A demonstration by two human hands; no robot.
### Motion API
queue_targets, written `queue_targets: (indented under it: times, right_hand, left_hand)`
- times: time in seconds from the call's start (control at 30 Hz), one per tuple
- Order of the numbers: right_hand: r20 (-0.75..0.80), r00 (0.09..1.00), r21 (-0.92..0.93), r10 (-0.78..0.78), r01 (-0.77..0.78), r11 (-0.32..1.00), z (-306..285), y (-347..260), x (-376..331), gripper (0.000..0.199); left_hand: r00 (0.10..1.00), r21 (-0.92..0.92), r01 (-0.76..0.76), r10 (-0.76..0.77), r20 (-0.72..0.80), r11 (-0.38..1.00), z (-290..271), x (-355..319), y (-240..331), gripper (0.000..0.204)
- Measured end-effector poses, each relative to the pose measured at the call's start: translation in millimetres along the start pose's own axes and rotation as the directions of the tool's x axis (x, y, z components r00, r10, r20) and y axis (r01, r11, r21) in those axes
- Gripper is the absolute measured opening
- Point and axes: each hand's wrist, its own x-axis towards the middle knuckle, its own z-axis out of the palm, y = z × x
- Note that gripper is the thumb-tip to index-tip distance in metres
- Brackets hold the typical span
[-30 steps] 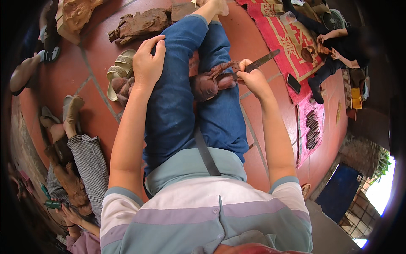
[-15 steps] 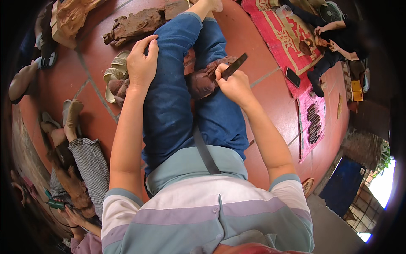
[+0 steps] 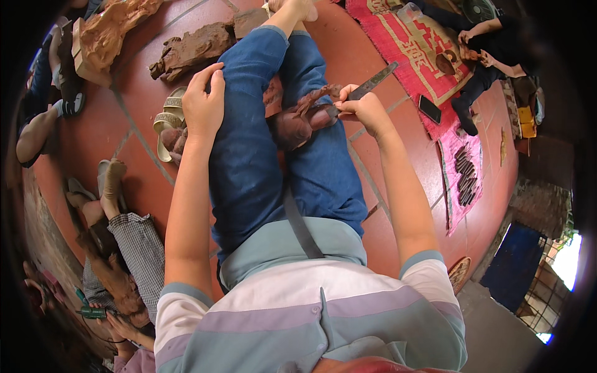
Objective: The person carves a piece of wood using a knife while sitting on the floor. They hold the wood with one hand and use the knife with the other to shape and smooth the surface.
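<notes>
Wood carving (image 3: 297, 121), a dark reddish-brown piece with a thin curved part on top, lies on the person's lap between the two blue-jeaned legs, and this carving is the landmark for all that follows. Just right of it, the right hand (image 3: 367, 112) is closed around a flat metal chisel (image 3: 372, 82), whose working end meets the carving at its right side while the long blade points up and away from it. Left of the carving, the left hand (image 3: 202, 102) rests on the raised knee (image 3: 249, 81) with fingers curled over the cloth; it holds nothing and does not steady the carving. Farther left, on the red tiled floor (image 3: 124, 149), lie a pair of sandals (image 3: 166, 127) and larger rough carvings (image 3: 189, 50). The risk, as it seems, is that the carving sits loose on soft cloth: a hard push could turn it, so the chisel slips toward the thigh or snaps the thin part.
</notes>
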Motion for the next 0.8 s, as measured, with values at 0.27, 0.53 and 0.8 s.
queue_targets:
  times: [0.27, 0.53, 0.8]
  right_hand:
    - [-0.037, 0.978, -0.33, -0.206, 0.182, 0.926, 19.6, 4.8, -1.6, 0.006]
    - [-0.035, 0.953, -0.507, -0.3, 0.242, 0.828, 42.2, 2.7, -15.3, 0.005]
    - [-0.026, 0.9, -0.651, -0.435, 0.315, 0.691, 56.1, 2.3, -10.7, 0.008]
  left_hand:
    - [1.0, 0.01, 0.024, -0.024, 0.003, 1.0, -0.5, -0.1, 1.2, 0.026]
    - [1.0, 0.008, 0.03, -0.03, 0.002, 1.0, -0.5, -0.4, 3.7, 0.025]
    - [0.999, -0.007, 0.044, -0.044, 0.022, 0.999, -0.9, 0.6, -0.7, 0.026]
